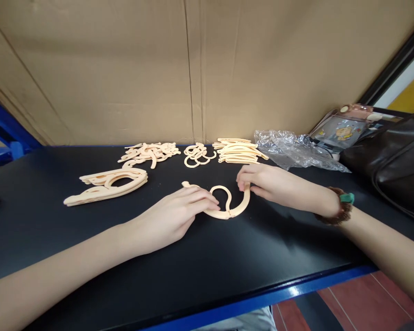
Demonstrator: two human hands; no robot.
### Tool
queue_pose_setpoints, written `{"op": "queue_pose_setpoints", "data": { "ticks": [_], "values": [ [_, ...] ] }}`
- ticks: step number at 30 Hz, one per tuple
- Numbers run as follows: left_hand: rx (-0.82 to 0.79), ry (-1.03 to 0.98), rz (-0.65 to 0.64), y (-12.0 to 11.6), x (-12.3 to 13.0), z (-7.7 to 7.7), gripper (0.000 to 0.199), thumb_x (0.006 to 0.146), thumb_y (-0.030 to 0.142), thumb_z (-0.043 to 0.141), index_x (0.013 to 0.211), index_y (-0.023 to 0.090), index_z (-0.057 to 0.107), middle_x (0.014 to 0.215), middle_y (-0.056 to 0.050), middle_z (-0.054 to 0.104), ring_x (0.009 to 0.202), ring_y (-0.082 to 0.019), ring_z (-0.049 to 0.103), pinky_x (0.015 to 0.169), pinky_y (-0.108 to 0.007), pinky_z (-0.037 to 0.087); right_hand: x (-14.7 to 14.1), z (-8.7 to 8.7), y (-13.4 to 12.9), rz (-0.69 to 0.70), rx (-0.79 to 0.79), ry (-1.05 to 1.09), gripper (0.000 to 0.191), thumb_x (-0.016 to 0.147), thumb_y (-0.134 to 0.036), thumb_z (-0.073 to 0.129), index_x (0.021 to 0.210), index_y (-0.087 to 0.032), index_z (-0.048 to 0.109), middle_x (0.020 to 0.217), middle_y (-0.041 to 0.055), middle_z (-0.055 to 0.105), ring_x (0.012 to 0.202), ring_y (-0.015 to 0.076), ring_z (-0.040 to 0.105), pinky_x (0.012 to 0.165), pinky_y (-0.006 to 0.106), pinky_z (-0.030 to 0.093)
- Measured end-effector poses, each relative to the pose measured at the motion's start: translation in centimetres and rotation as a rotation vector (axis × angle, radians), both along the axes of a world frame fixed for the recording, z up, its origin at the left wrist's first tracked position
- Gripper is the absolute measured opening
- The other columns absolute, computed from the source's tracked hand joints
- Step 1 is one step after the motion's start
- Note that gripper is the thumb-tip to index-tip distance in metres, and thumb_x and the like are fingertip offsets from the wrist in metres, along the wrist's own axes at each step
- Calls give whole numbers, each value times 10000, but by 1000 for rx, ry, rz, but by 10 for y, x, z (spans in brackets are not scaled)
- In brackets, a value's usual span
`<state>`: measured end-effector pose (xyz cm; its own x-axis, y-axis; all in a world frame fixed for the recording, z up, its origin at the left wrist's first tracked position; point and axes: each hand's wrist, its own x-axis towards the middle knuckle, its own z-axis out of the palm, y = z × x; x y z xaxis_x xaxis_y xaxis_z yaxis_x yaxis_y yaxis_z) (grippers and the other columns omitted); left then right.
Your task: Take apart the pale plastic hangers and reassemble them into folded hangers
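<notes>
A cream plastic clothes hanger (224, 214) lies on the black table in front of me, its curved hook (227, 189) pointing away from me. My left hand (174, 214) is closed over the hanger's left arm, its fingers hiding much of that side. At the other end, my right hand (262, 181) pinches the tip of the right arm, which curves up toward it. Left of my left hand sits a stack of folded cream hangers (134, 186).
Along the back of the table (207, 276) lie loose curved hanger arms (153, 154), a pile of hooks (197, 155) and stacked straight bars (239, 151). Crumpled clear plastic bags (296, 149) and a dark leather bag (393, 161) occupy the right. Cardboard (124, 69) stands behind.
</notes>
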<state>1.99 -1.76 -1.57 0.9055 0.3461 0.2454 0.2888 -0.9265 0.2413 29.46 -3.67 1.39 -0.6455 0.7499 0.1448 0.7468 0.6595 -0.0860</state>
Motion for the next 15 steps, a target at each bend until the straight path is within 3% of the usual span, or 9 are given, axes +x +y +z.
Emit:
{"op": "queue_pose_setpoints", "data": {
  "ticks": [4, 7, 12, 15],
  "values": [
    [21, -6, -27, -2, 0, 0, 445, 889, -14, 329, 1160, 216, 597, 1246, -40, 607, 1155, -154, 555, 987, -287, 450, -11, -2, -4, -71, 80, 35, 138, 899, -151, 542, 1007, -185, 621, 1048, 72, 638, 938, 209, 601, 800, 324, 451],
    [49, -4, -15, -4, 1, 0, 410, 916, 30, 357, 1209, 215, 575, 1258, -50, 598, 1139, -167, 562, 978, -302, 459, -17, -4, -7, -96, 75, 38, 94, 922, -213, 545, 959, -187, 628, 960, 55, 657, 893, 205, 605, 769, 316, 448],
    [61, -31, 10, -5, 4, 3, 310, 949, 167, 453, 1236, 231, 550, 1274, -64, 582, 1173, -200, 519, 1009, -352, 437, -26, -7, -13, -37, 22, 103, 222, 994, -216, 409, 1077, -185, 613, 958, 64, 672, 887, 191, 614, 780, 310, 463],
    [39, -52, 79, -6, 4, 3, 386, 917, 282, 548, 1298, 236, 503, 1332, -85, 541, 1230, -236, 480, 1027, -395, 429, -29, -7, -16, 10, -14, 158, 251, 1006, -224, 379, 1153, -194, 580, 1026, 66, 674, 934, 189, 624, 838, 332, 476]
  ]
}}
